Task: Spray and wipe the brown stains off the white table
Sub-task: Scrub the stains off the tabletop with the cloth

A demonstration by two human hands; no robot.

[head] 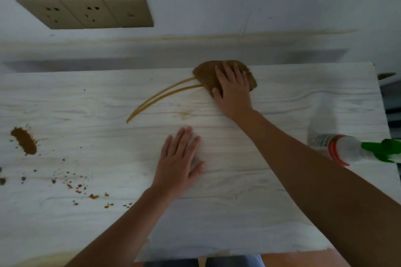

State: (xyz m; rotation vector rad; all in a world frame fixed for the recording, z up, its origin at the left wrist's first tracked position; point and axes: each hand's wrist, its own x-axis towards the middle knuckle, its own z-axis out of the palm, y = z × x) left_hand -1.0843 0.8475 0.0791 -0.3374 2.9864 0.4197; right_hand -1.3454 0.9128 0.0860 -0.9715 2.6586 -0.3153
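cloth (206, 76) one, spray bottle (345, 149) one

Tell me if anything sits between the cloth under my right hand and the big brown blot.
Nothing solid: between cloth and blot lie only two curved brown streaks; the left hand rests nearer.

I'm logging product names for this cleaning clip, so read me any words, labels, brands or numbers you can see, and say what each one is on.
No text here can be read.
Bottle label: grey print beside a red band, too blurred to read.
Sockets on the wall: no markings show.
Cloth and table: no text.
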